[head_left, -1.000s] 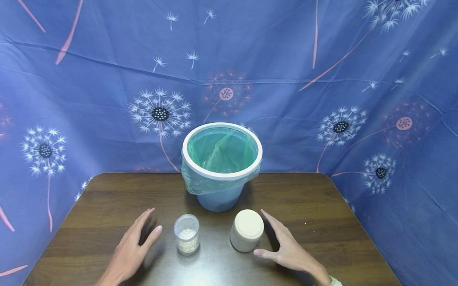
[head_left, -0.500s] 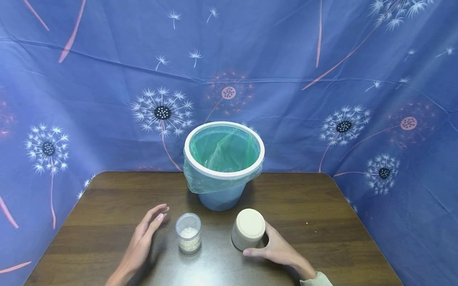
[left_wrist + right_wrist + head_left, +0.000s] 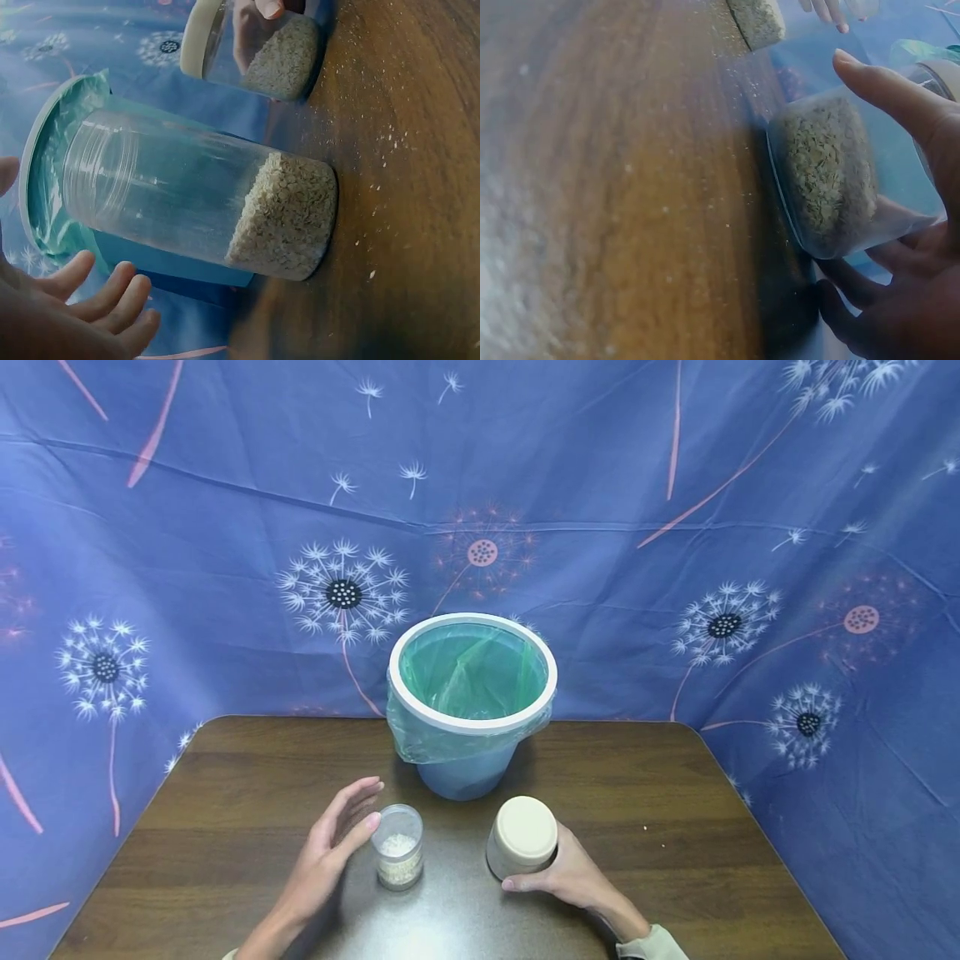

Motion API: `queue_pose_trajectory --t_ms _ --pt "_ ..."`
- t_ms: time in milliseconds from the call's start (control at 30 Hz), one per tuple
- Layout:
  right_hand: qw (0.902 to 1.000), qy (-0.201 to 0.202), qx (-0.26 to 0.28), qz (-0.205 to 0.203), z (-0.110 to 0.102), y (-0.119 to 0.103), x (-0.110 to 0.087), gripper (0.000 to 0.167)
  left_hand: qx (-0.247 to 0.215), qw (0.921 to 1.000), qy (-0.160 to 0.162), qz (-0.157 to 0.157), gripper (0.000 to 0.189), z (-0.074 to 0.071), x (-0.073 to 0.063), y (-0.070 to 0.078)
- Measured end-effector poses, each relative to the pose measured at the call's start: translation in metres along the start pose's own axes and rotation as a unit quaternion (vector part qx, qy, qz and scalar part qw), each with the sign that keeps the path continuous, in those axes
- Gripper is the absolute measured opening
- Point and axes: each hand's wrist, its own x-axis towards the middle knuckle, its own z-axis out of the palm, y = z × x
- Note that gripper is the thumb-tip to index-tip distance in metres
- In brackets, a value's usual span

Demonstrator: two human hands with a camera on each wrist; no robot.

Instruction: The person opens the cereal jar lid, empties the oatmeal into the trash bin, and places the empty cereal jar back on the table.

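Note:
A clear open-topped jar (image 3: 399, 852), partly filled with pale oat-like flakes, stands upright left of the middle of the table. My left hand (image 3: 330, 852) is just left of it, fingers spread and slightly bent; the left wrist view has a gap between those fingers and the jar (image 3: 202, 195). To the right stands a clear jar (image 3: 829, 169) of similar flakes, capped with a cream lid (image 3: 527, 830). My right hand (image 3: 573, 875) grips this jar low down, thumb across the near side and fingers round the far side, partly hidden in the head view.
Behind the jars stands a blue bin (image 3: 461, 777) with a white rim and a green bag liner. Small flakes (image 3: 382, 165) are scattered on the brown wooden table (image 3: 247, 802). A blue dandelion-print cloth (image 3: 585, 460) hangs around the back and sides.
My left hand has moved right, closer to the open jar. My right hand has moved in from the right, and its thumb and fingers have closed round the lidded jar.

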Motion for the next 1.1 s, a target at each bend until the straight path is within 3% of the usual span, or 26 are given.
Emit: queue_pose_trajectory --t_ms 233,400,733,867,1100 --pt "0.9998 0.004 -0.017 0.008 0.0 0.001 0.0 0.088 0.099 0.9946 -0.021 0.019 0.064 0.007 -0.003 0.002" --pt "0.9995 0.01 -0.023 0.019 0.0 -0.001 0.002 0.088 0.138 0.9894 -0.022 0.04 0.072 0.01 -0.001 0.003" --pt "0.9986 0.024 -0.046 -0.006 0.001 -0.002 0.005 0.085 0.229 0.9677 -0.036 0.099 0.093 0.017 0.004 0.006" --pt "0.9983 0.032 -0.047 -0.01 0.002 -0.001 0.006 0.085 0.247 0.9627 -0.03 0.106 0.095 0.019 0.005 0.005" --pt "0.997 0.044 -0.057 0.028 0.004 -0.002 0.005 0.09 0.262 0.9585 -0.027 0.109 0.095 0.021 0.005 0.002"
